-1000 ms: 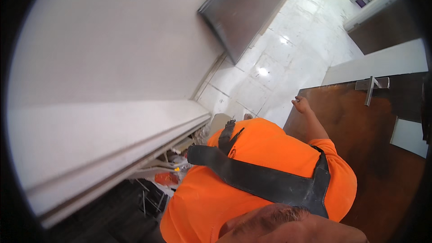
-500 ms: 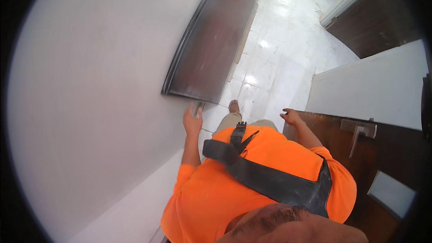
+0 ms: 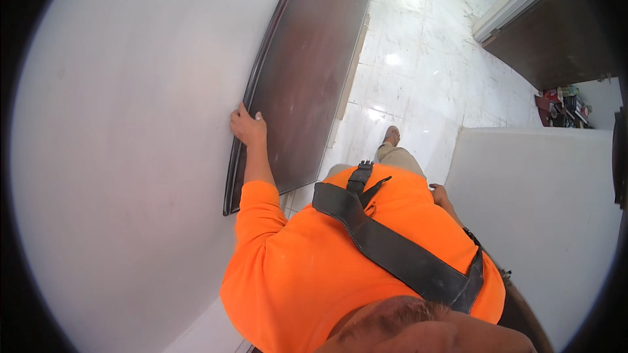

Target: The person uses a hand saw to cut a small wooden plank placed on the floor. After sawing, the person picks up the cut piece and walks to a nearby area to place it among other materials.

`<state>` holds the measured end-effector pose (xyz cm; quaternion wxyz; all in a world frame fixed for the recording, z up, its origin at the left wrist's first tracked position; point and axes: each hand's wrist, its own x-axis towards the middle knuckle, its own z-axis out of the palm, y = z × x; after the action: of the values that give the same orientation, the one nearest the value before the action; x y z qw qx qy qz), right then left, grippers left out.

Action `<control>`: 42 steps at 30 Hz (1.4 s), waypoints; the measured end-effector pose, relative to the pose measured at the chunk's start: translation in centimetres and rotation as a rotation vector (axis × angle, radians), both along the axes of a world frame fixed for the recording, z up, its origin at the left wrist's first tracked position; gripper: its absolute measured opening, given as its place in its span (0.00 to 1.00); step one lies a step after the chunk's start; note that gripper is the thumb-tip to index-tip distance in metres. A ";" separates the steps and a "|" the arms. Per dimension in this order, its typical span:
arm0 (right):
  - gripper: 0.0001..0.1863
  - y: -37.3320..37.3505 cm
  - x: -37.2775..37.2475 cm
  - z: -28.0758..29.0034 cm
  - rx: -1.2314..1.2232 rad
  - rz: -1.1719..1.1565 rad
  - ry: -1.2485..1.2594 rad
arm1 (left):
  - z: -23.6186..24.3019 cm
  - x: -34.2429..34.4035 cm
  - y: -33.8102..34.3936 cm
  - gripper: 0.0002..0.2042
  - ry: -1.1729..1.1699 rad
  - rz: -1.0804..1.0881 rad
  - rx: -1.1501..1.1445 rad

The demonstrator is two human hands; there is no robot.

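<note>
A long dark brown wooden panel (image 3: 304, 78) leans against the white wall on my left. Over its top edge, next to the wall, my left hand (image 3: 250, 127) is closed, with the thumb on the panel's face. My right hand (image 3: 441, 195) hangs low at my right side, partly hidden by my orange shirt. Its visible fingers are loosely bent and apart, and nothing shows in them. A black strap (image 3: 386, 252) with a buckle crosses my front.
White tiles (image 3: 412, 78) with smudges cover the floor, my foot (image 3: 392, 134) on them. A low white wall (image 3: 523, 189) stands to my right. Farther off are a dark door (image 3: 556, 33), a white door frame (image 3: 517, 3) and a pile of assorted items (image 3: 564, 108).
I have moved forward along the panel. My left hand has gone from near its close end onto its top edge. The dark door with a handle on my right has mostly left view.
</note>
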<state>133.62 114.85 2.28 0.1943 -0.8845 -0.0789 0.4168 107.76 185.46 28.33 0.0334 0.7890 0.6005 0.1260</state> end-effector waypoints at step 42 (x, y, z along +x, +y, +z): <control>0.40 70.3 26.6 24.1 0.462 0.372 0.401 | 5.9 3.3 -0.3 0.22 0.091 0.119 -0.637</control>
<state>160.19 185.13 26.34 0.3215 -0.6884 -0.2907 0.5816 111.10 185.13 34.23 0.2442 0.7072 0.6556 -0.1021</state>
